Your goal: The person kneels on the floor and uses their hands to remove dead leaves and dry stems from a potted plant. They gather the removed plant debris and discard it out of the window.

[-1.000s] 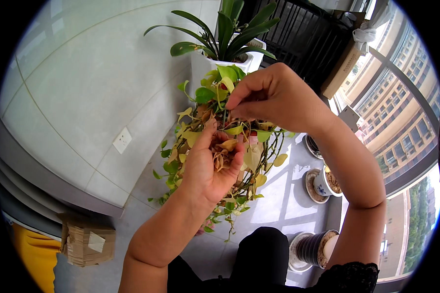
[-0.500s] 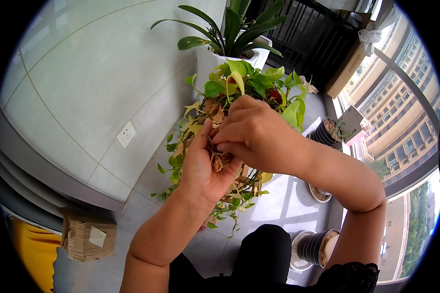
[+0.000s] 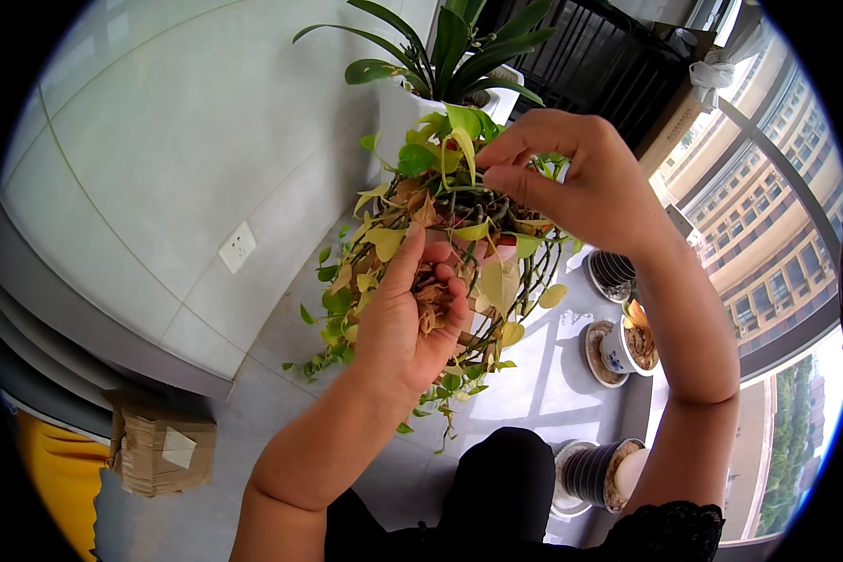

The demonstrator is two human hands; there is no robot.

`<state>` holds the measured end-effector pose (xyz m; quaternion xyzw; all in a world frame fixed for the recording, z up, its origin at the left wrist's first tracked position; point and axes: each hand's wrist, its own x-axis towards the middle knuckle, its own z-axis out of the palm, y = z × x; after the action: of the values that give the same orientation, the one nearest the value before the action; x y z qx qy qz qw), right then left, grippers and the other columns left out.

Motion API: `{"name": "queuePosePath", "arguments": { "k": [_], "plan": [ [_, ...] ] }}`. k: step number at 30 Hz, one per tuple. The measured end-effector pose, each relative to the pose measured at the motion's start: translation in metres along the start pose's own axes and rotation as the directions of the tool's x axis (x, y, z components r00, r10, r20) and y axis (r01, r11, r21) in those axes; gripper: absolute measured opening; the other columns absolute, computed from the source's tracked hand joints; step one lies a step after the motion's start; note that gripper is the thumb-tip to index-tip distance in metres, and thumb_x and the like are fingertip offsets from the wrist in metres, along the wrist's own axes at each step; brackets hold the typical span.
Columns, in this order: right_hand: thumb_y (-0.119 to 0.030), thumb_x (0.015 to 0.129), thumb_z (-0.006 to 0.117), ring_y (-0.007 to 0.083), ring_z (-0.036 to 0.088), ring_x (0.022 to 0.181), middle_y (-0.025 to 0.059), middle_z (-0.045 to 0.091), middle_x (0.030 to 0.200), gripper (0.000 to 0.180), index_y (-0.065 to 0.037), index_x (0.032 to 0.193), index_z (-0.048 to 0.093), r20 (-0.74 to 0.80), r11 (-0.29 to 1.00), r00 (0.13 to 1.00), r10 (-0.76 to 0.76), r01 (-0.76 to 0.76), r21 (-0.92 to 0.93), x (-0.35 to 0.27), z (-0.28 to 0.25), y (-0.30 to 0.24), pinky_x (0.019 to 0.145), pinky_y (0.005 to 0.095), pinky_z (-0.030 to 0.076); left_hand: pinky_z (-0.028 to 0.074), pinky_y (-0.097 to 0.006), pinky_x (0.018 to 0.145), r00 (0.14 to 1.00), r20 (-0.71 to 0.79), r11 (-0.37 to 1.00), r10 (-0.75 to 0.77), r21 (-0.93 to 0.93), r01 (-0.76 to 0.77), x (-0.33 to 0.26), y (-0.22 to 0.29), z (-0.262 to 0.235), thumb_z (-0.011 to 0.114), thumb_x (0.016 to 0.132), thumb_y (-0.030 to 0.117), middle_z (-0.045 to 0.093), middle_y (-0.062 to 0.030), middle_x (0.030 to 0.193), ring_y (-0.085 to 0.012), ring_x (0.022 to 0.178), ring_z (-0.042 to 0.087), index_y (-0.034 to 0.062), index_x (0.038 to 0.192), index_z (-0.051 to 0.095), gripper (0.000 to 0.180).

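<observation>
A trailing pothos plant (image 3: 436,164) with green and yellowing leaves hangs down in front of me. My left hand (image 3: 405,323) is cupped palm up below it and holds a small heap of dry brown leaves (image 3: 433,298). My right hand (image 3: 571,173) is raised over the top of the plant, thumb and fingers pinched on a leaf or stem there. What exactly the fingertips grip is too small to tell.
A tall white pot (image 3: 398,117) with long dark green leaves stands behind the pothos against the tiled wall (image 3: 159,159). Small pots (image 3: 618,347) and a ribbed dark pot (image 3: 590,473) sit on the floor at right. A cardboard box (image 3: 159,450) lies at lower left. Black railing at the back.
My right hand went down into my left palm half a second ago and has risen again to the plant's top. The left hand stays cupped with the dry leaves.
</observation>
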<state>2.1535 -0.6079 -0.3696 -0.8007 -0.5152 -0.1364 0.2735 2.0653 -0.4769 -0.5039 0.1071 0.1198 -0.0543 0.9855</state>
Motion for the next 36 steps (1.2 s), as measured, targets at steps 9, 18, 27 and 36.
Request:
{"name": "queuePosePath", "arguments": {
  "k": [9,18,27,36],
  "plan": [
    [-0.011,0.070,0.069,0.0257,0.064,0.083,0.0113,0.068,0.087,0.024,-0.005,0.093,0.069,0.448,0.866,0.768,0.458,-0.272,-0.420,-0.010,-0.009,0.025,0.073,0.0354,0.051,0.048,-0.019,0.045,0.998,-0.067,1.000,-0.018,0.011,0.018,-0.011,-0.002,-0.019,0.063,0.088,0.032,0.053,0.0016,0.068,-0.0096,0.061,0.054,0.0095,0.080,0.059,0.024],
    [-0.012,0.068,0.061,0.0310,0.061,0.077,0.0115,0.064,0.075,0.011,-0.008,0.075,0.069,0.390,0.827,0.890,0.236,0.027,-0.562,-0.021,0.000,0.026,0.067,0.0400,0.050,0.047,-0.021,0.048,1.000,0.003,1.000,-0.018,0.024,0.018,-0.010,0.005,-0.024,0.065,0.086,0.031,0.053,0.0020,0.069,-0.0106,0.061,0.055,0.0099,0.083,0.060,0.022],
    [-0.011,0.072,0.066,0.0249,0.061,0.065,0.0115,0.063,0.075,0.008,-0.003,0.075,0.068,0.036,0.928,0.958,0.284,-0.265,-0.260,-0.005,-0.009,0.020,0.060,0.0333,0.048,0.047,-0.021,0.048,0.998,0.029,0.998,-0.051,0.040,0.050,-0.012,0.001,-0.024,0.066,0.085,0.033,0.055,0.0022,0.070,-0.0101,0.062,0.056,0.0098,0.085,0.061,0.024],
    [-0.003,0.066,0.069,0.0283,0.062,0.068,0.0117,0.063,0.073,0.010,-0.002,0.076,0.067,0.235,0.987,0.971,0.044,-0.079,0.139,-0.026,0.037,-0.035,0.062,0.0361,0.049,0.047,-0.021,0.048,0.978,0.198,0.992,-0.063,0.119,0.039,-0.025,-0.004,-0.016,0.060,0.087,0.046,0.054,0.0018,0.071,-0.0101,0.064,0.057,0.0107,0.084,0.059,0.035]
  ]
}}
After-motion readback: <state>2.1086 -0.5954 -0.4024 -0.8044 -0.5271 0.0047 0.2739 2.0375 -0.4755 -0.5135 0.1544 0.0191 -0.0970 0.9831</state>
